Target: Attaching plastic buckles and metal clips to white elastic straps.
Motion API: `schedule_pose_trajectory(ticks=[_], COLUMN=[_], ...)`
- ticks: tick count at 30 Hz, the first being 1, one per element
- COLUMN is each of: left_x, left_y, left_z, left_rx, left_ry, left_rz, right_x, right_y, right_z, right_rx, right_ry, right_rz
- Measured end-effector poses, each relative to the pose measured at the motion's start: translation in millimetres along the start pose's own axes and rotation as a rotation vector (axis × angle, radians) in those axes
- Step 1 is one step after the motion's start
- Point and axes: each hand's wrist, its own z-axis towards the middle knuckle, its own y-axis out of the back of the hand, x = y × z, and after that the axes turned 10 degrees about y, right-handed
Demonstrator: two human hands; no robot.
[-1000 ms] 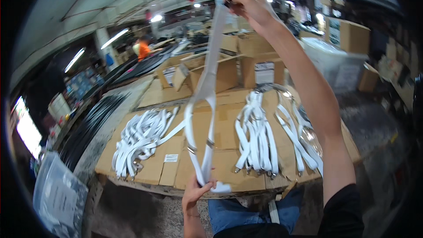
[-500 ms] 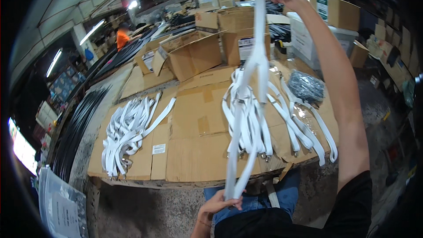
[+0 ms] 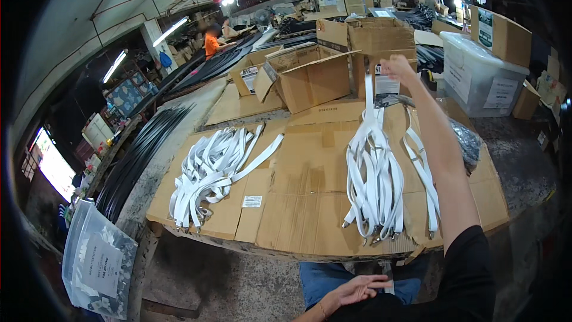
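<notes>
Around me is a cluttered workroom; the desk [image 3: 298, 226] is faced with creased, flattened brown cardboard. In the head view, the white strap [image 3: 369, 92], flat and ribbon-like, forks into a Y, its upper end raised above a looped bundle of like straps [image 3: 375, 185] tipped with metal clips [image 3: 377, 240]. The right hand [image 3: 396, 70] has its fingers clamped on that end. The left hand [image 3: 360, 289], fingers apart, is empty. A tangled heap of white straps [image 3: 208, 161] lies leftward.

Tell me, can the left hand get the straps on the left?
Probably yes: the left hand looks open and free, and I see nothing blocking its way to those straps.
</notes>
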Motion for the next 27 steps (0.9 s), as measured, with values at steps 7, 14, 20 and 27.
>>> schedule_pose_trajectory(ticks=[7,14,20,27], left_x=[-3,-61,-79,-81], left_y=[-35,-57,-86,-147], left_z=[-31,-15,61,158], left_rx=[-0.446,-0.59,-0.402,-0.144], left_ry=[-0.005,0.049,0.329,0.457], left_rz=[0.351,0.71,0.974,1.5], right_x=[-63,-98,-198,-143], right_y=[42,237,308,280], right_z=[-173,-337,-450,-459], right_rx=[0.209,-0.304,-0.64,-0.552], right_ry=[-0.045,-0.238,-0.098,-0.129], right_rz=[-0.031,-0.17,-0.597,-1.017])
